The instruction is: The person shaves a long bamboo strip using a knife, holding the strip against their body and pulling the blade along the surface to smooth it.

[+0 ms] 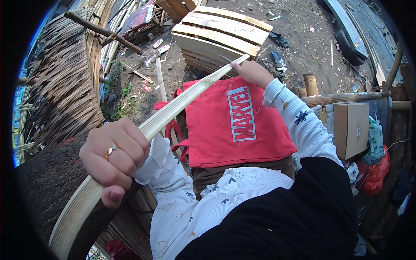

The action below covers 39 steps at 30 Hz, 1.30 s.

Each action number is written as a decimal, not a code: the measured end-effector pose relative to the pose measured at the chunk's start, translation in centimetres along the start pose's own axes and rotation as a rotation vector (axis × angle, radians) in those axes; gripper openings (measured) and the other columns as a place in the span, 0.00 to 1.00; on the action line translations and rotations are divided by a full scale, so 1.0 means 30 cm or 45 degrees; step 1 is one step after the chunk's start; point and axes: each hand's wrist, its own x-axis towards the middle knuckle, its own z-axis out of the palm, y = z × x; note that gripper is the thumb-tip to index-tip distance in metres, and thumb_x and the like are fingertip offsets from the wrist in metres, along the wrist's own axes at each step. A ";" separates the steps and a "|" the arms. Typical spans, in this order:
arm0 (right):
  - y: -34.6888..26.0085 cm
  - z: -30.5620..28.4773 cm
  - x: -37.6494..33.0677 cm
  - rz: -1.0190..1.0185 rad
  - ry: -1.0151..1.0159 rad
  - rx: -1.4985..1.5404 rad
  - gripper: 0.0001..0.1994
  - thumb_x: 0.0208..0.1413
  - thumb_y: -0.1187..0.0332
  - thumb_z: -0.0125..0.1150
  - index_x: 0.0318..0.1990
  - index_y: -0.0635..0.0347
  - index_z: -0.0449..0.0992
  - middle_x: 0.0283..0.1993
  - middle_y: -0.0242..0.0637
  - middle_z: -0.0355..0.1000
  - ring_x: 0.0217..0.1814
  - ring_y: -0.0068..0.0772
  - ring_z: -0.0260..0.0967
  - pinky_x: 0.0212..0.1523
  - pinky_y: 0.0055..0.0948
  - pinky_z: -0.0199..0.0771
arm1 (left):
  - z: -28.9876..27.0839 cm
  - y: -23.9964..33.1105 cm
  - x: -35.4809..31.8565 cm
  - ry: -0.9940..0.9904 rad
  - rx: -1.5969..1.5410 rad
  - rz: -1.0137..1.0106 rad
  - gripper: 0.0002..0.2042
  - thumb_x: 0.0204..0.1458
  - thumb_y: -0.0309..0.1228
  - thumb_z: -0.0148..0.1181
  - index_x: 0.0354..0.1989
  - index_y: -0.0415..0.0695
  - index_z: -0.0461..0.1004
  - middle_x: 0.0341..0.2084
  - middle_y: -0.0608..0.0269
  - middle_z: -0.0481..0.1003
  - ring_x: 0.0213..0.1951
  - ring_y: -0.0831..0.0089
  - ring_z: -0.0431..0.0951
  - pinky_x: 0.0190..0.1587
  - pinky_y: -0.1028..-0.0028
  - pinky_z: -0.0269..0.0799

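My left hand (115,156), a ring on one finger, is closed around a long pale bamboo strip (182,102) near its lower end. The strip runs up and to the right across a red cloth (229,125) spread over my lap. At the strip's far end my right hand (253,71) is closed, with the thin grey blade of a knife (225,58) sticking out from it against the strip. How the fingers sit on the handle is hidden. Both sleeves are white with small prints.
A pale wooden pallet (221,34) lies on the dirt ahead, with sandals (279,60) beside it. Dry thatch and bamboo bundles (60,86) fill the left. On the right are a bamboo pole (346,97), a cardboard box (351,128) and a red plastic bag (377,173).
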 end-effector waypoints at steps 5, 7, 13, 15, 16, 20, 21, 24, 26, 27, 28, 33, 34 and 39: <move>0.025 0.033 -0.055 0.017 -0.228 0.162 0.28 0.54 0.49 0.42 0.38 0.73 0.69 0.35 0.57 0.70 0.36 0.44 0.71 0.36 0.36 0.70 | 0.004 0.008 -0.013 0.012 -0.016 0.005 0.12 0.43 0.25 0.49 0.09 0.40 0.62 0.05 0.70 0.58 0.06 0.80 0.55 0.10 0.81 0.53; 0.089 0.100 -0.097 -0.235 0.041 0.440 0.26 0.49 0.56 0.55 0.48 0.70 0.59 0.28 0.43 0.68 0.26 0.28 0.68 0.29 0.27 0.68 | 0.010 0.005 -0.007 -0.005 -0.031 0.008 0.12 0.43 0.25 0.49 0.09 0.40 0.61 0.05 0.70 0.58 0.06 0.80 0.55 0.10 0.81 0.53; 0.114 0.233 -0.174 -0.142 0.300 0.712 0.23 0.47 0.65 0.54 0.49 0.67 0.59 0.33 0.49 0.69 0.33 0.39 0.70 0.35 0.33 0.68 | 0.022 -0.024 0.008 0.053 -0.079 0.040 0.12 0.42 0.26 0.51 0.09 0.42 0.62 0.04 0.73 0.57 0.05 0.82 0.55 0.10 0.82 0.53; 0.088 0.252 -0.185 -0.159 0.435 0.699 0.25 0.48 0.62 0.54 0.51 0.65 0.57 0.31 0.50 0.69 0.33 0.42 0.70 0.35 0.34 0.68 | 0.028 -0.014 -0.005 0.181 -0.025 0.032 0.14 0.41 0.28 0.53 0.07 0.44 0.61 0.03 0.74 0.57 0.04 0.83 0.54 0.09 0.84 0.52; 0.067 0.248 -0.194 -0.113 0.452 0.739 0.25 0.48 0.61 0.54 0.52 0.64 0.57 0.31 0.51 0.69 0.34 0.45 0.70 0.36 0.35 0.68 | 0.027 -0.005 -0.021 0.151 -0.079 0.030 0.14 0.41 0.28 0.53 0.07 0.44 0.61 0.03 0.74 0.57 0.04 0.83 0.54 0.09 0.84 0.52; 0.118 0.276 -0.181 -0.113 0.585 0.792 0.27 0.48 0.60 0.54 0.52 0.66 0.56 0.31 0.55 0.69 0.35 0.50 0.69 0.37 0.39 0.67 | 0.071 -0.053 -0.036 0.483 0.132 0.088 0.12 0.42 0.35 0.54 0.13 0.47 0.61 0.06 0.75 0.57 0.09 0.83 0.55 0.16 0.83 0.54; 0.114 0.274 -0.181 -0.123 0.589 0.767 0.27 0.48 0.60 0.54 0.52 0.66 0.56 0.32 0.56 0.69 0.36 0.52 0.69 0.37 0.41 0.67 | 0.082 -0.051 -0.047 0.740 0.313 0.156 0.12 0.42 0.38 0.54 0.16 0.47 0.61 0.07 0.75 0.57 0.11 0.83 0.56 0.19 0.82 0.55; 0.132 0.269 -0.186 -0.124 0.593 0.758 0.26 0.48 0.59 0.53 0.50 0.67 0.57 0.32 0.57 0.69 0.36 0.54 0.68 0.38 0.43 0.66 | 0.108 -0.123 -0.028 1.094 0.546 0.366 0.12 0.42 0.42 0.53 0.24 0.48 0.62 0.16 0.71 0.62 0.20 0.78 0.61 0.26 0.78 0.57; 0.143 0.265 -0.175 -0.105 0.614 0.783 0.26 0.47 0.58 0.54 0.49 0.67 0.58 0.32 0.57 0.69 0.36 0.54 0.68 0.38 0.43 0.66 | 0.149 -0.202 0.014 1.579 0.874 0.575 0.15 0.45 0.44 0.50 0.28 0.44 0.63 0.23 0.65 0.66 0.30 0.72 0.68 0.32 0.70 0.67; 0.138 0.269 -0.182 -0.100 0.606 0.808 0.25 0.47 0.58 0.54 0.48 0.67 0.58 0.32 0.57 0.69 0.37 0.54 0.68 0.39 0.43 0.66 | 0.156 -0.221 0.013 1.573 0.843 0.560 0.15 0.45 0.44 0.50 0.28 0.44 0.63 0.23 0.65 0.66 0.30 0.72 0.68 0.32 0.70 0.67; 0.130 0.267 -0.182 -0.121 0.603 0.852 0.25 0.46 0.58 0.55 0.45 0.69 0.59 0.33 0.58 0.68 0.37 0.55 0.68 0.39 0.43 0.65 | 0.159 -0.240 0.005 1.655 1.060 0.491 0.15 0.47 0.44 0.49 0.31 0.43 0.63 0.24 0.62 0.67 0.32 0.69 0.70 0.35 0.67 0.69; 0.111 0.290 -0.158 -0.085 0.584 0.805 0.22 0.47 0.57 0.55 0.37 0.70 0.63 0.31 0.55 0.69 0.34 0.53 0.68 0.37 0.41 0.66 | 0.163 -0.320 -0.038 1.770 1.252 0.228 0.18 0.53 0.45 0.40 0.36 0.39 0.60 0.26 0.55 0.68 0.32 0.65 0.72 0.35 0.65 0.73; 0.119 0.289 -0.160 -0.076 0.582 0.824 0.21 0.47 0.57 0.55 0.36 0.70 0.64 0.30 0.54 0.69 0.32 0.51 0.68 0.36 0.40 0.66 | 0.174 -0.335 -0.018 1.731 1.268 0.212 0.17 0.53 0.44 0.39 0.35 0.40 0.59 0.24 0.55 0.67 0.30 0.66 0.71 0.33 0.66 0.73; 0.146 0.282 -0.166 -0.146 0.508 1.071 0.17 0.52 0.56 0.52 0.35 0.64 0.65 0.23 0.36 0.67 0.22 0.27 0.67 0.20 0.24 0.65 | 0.190 -0.359 0.031 1.760 0.913 0.166 0.12 0.56 0.42 0.31 0.28 0.48 0.52 0.12 0.66 0.54 0.10 0.80 0.54 0.10 0.82 0.54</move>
